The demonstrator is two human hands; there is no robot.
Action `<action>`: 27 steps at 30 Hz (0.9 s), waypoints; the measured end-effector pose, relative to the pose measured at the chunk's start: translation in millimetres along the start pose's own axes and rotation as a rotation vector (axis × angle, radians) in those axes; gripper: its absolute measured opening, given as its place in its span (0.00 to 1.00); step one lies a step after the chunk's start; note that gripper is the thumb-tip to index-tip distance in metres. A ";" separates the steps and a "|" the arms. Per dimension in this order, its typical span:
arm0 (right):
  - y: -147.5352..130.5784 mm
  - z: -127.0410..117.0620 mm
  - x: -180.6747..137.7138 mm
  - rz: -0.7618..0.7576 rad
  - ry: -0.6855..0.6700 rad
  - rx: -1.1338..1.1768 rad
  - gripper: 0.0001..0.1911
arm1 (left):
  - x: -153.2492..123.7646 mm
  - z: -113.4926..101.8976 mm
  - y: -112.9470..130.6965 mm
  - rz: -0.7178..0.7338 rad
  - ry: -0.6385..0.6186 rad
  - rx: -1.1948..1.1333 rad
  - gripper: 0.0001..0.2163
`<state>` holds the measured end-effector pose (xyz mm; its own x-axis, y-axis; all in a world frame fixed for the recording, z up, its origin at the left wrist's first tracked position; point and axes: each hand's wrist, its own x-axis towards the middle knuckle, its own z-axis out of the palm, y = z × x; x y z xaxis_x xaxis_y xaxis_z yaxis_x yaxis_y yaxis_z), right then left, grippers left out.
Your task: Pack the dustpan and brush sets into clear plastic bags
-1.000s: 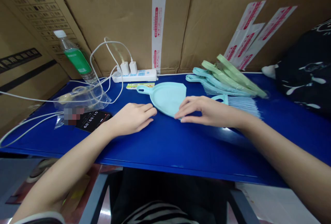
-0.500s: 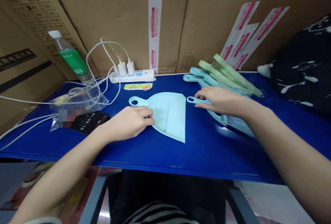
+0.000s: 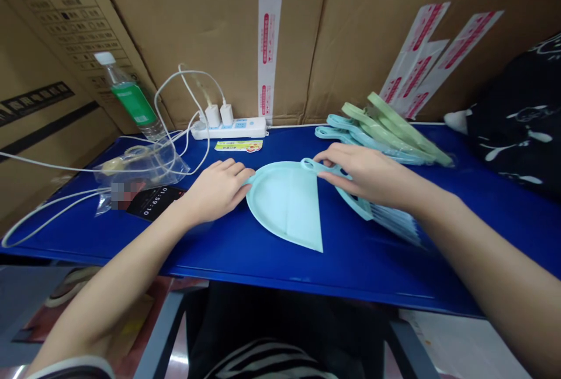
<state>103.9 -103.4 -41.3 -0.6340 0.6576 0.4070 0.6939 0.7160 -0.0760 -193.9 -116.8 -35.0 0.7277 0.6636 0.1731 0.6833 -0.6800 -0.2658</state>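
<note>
A light blue dustpan (image 3: 284, 204) lies on the blue table with its straight edge to the right. My left hand (image 3: 221, 189) is closed around its handle, which is mostly covered by the fingers. My right hand (image 3: 357, 171) grips the handle of a light blue hand brush (image 3: 357, 204). The end of that handle, with its oval hole, overlaps the dustpan's upper right corner. The brush's pale bristles point down to the right, partly behind my wrist.
Behind my right hand lie wrapped light blue brush-and-dustpan sets (image 3: 337, 128) and green ones (image 3: 403, 128). A power strip (image 3: 245, 128) with white cables, a bottle (image 3: 134, 101), a plastic bag (image 3: 149, 166) and a phone (image 3: 155, 202) sit at the left. Cardboard (image 3: 210, 23) stands along the back.
My left hand has shifted from the dustpan's rim onto its handle. My right hand has brought the brush left, so its handle end now overlaps the dustpan. The view has shifted slightly.
</note>
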 end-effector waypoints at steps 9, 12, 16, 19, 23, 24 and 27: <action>-44.5 6.5 7.9 -0.203 -0.032 -0.075 0.19 | 5.7 -14.3 -10.3 0.054 -0.142 -0.267 0.14; -50.5 12.8 9.3 -0.198 -0.026 -0.062 0.18 | 5.8 -11.9 -11.9 0.065 -0.126 -0.372 0.15; -53.6 21.1 11.3 -0.166 0.002 -0.010 0.17 | 5.0 2.4 -9.4 0.064 -0.042 -0.477 0.17; -52.9 29.9 12.0 -0.147 0.022 0.069 0.15 | 3.3 13.1 -4.7 0.093 0.035 -0.544 0.18; -55.4 38.7 13.0 -0.122 0.011 0.173 0.13 | -1.1 18.1 1.5 0.100 0.072 -0.611 0.17; -56.2 37.9 13.2 -0.118 0.004 0.203 0.13 | -2.1 17.9 2.5 0.094 0.073 -0.616 0.17; -54.6 26.5 12.9 -0.124 -0.042 0.257 0.14 | -3.6 14.6 3.5 0.054 0.072 -0.600 0.17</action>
<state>48.8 -127.7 -56.0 -0.7261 0.5664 0.3900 0.5039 0.8241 -0.2586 -195.0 -117.0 -50.4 0.7500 0.6149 0.2437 0.5441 -0.7831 0.3013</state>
